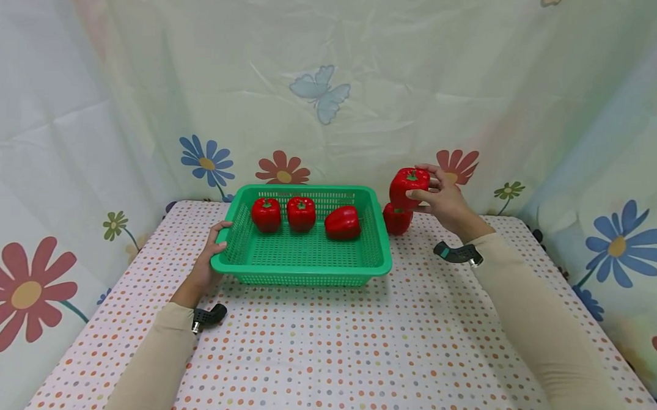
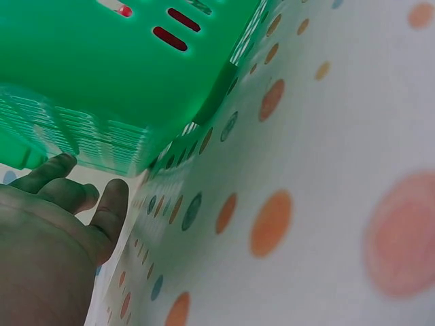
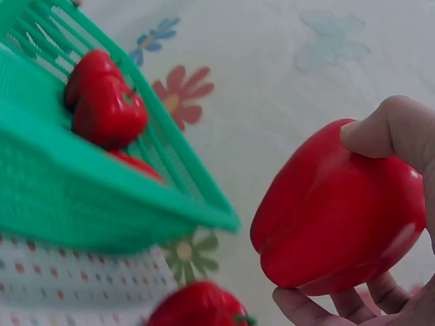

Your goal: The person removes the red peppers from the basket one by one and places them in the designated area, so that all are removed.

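A green plastic basket [image 1: 303, 271] with slotted walls sits on the table, holding a red bell pepper [image 1: 265, 215] at its left, another pepper [image 1: 301, 214] beside it, and a third pepper [image 1: 343, 223] lying on its side toward the right. My left hand [image 1: 209, 258] grips the basket's left rim; in the left wrist view its fingers [image 2: 112, 207] show beneath the rim by the outer wall. Beyond the basket's right rim, my right hand [image 1: 444, 201] holds a red bell pepper [image 3: 346, 210] between thumb and fingers. Below that one, a further pepper [image 1: 397, 220] stands on the table.
A white cloth with coloured dots [image 1: 311, 351] covers the table. Behind it hangs a pale curtain [image 1: 246, 73] printed with flowers and a butterfly, and more of this fabric comes down on both sides.
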A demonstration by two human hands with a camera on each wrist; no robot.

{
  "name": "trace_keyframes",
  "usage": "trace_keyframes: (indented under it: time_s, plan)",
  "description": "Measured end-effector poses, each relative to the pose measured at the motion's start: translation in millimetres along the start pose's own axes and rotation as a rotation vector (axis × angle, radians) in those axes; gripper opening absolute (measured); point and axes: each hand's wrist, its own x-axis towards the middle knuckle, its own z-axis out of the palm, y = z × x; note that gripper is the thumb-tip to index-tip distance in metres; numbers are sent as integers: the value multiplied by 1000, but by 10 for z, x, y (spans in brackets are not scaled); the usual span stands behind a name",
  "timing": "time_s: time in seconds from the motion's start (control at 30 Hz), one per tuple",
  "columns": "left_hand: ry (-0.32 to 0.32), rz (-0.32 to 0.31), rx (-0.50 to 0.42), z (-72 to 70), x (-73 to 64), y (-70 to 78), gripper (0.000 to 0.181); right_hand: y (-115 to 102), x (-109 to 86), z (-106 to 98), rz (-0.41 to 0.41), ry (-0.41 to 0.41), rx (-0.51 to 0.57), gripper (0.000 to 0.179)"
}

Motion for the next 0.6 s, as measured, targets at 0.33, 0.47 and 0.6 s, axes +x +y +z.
trace_keyframes:
  time_s: [0.33, 0.47, 0.6]
  plan:
    - [0, 1, 7, 2, -4, -16, 45, 478, 40, -453, 75, 163, 13, 84]
    - [2, -1, 14, 4, -4, -16, 46, 665, 44, -520, 107, 196, 15, 90]
    - [-5, 9, 2, -3, 3, -24, 45, 810, 42, -530, 135, 226, -2, 89]
